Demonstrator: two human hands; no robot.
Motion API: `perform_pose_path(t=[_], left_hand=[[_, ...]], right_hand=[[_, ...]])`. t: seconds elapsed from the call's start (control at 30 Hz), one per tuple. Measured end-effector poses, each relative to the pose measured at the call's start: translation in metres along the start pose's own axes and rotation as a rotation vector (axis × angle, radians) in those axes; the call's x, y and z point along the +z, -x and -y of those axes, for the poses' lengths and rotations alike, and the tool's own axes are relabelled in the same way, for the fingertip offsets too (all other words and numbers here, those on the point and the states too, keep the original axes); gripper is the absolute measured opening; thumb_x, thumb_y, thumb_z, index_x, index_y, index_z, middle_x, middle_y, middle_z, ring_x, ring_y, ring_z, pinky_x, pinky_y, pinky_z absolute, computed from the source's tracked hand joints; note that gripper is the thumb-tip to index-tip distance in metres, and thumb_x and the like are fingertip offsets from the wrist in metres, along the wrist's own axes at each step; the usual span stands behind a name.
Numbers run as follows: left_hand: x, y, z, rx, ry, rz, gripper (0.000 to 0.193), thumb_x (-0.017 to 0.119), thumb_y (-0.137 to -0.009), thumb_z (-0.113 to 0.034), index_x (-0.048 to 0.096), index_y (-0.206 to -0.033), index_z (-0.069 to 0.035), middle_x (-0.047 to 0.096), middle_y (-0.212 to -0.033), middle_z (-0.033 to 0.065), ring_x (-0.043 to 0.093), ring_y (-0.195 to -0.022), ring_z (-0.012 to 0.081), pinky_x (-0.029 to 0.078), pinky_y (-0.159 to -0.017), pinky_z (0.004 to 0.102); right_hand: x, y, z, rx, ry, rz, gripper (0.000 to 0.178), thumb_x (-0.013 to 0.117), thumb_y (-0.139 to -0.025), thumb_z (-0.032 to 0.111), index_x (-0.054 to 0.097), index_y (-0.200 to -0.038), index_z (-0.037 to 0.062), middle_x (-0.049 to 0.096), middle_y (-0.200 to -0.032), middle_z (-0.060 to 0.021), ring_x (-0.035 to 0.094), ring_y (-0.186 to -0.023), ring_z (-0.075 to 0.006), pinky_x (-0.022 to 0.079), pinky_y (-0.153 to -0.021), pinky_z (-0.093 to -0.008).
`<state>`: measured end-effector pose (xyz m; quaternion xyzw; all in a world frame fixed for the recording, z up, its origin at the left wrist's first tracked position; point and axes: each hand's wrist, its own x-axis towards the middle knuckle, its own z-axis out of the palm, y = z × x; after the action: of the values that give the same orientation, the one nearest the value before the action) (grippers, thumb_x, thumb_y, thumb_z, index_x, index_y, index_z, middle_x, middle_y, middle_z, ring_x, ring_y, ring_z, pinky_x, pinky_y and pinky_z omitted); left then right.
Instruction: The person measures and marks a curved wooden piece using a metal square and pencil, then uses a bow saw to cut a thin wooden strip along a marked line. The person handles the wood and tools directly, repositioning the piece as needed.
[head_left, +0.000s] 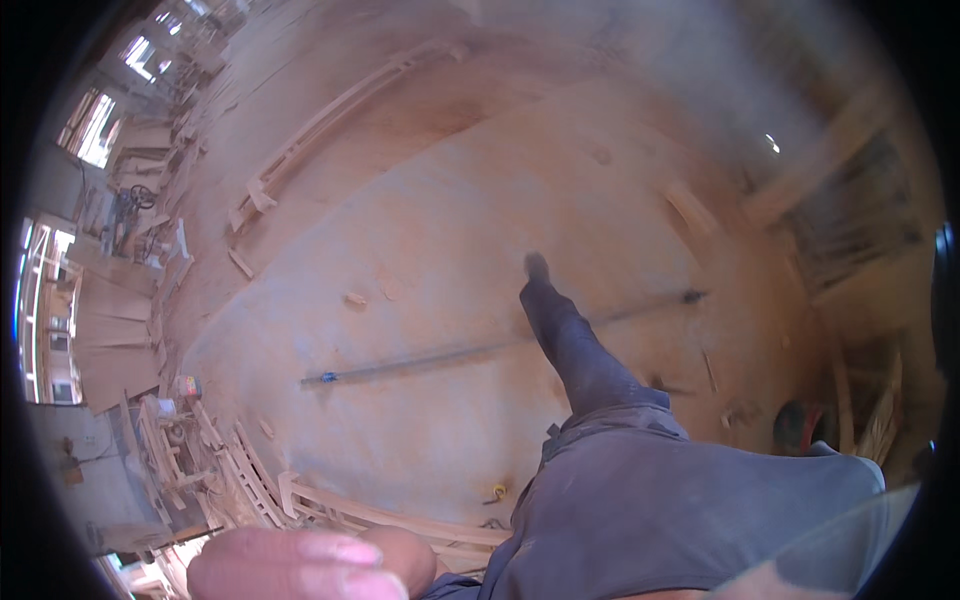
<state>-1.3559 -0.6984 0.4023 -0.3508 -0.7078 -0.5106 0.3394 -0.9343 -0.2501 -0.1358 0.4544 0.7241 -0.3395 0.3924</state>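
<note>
My left hand is large and close at the lower left edge. Its fingers stretch side by side toward the right, and nothing shows in them. A rounded bit of skin lies just beyond the fingertips; which part it belongs to I cannot tell. My right hand is not seen; only a blurred skin-coloured patch appears at the lower right edge, beside my grey clothing. One leg reaches forward, its shoe on the dusty floor. A long bar with a blue fitting lies across the floor, passing by the leg.
Wooden frame pieces pile up at the lower left. A long timber piece lies at the far left, and blurred timber stands at the right. Small wood scraps and a small yellow round item lie on the floor.
</note>
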Motion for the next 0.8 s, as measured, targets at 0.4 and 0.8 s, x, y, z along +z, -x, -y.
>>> perform_pose_path(t=[0.4,0.8], left_hand=[[0.175,-0.252,0.392,-0.188,-0.264,-0.47,0.022,0.06,-0.099,-0.019,0.06,-0.106,0.002,0.063,-0.09,0.0093,0.063,-0.076,0.0216,0.057,-0.07,0.0315],[0.348,-0.418,0.664,-0.751,0.224,-0.187,0.021,0.057,-0.098,0.001,0.071,-0.111,0.009,0.067,-0.073,0.0078,0.058,-0.054,0.0092,0.047,-0.048,0.0232]], right_hand=[[-0.379,-0.022,0.752,-0.747,-0.238,-0.185,0.021,0.066,-0.087,0.02,0.069,-0.095,0.0011,0.067,-0.08,-0.0063,0.063,-0.078,-0.0126,0.051,-0.069,-0.0303],[-0.49,-0.039,1.023,-0.896,-0.732,0.044,0.039,0.068,-0.096,0.026,0.061,-0.125,0.0007,0.069,-0.103,-0.0123,0.068,-0.091,-0.02,0.056,-0.082,-0.0351]])
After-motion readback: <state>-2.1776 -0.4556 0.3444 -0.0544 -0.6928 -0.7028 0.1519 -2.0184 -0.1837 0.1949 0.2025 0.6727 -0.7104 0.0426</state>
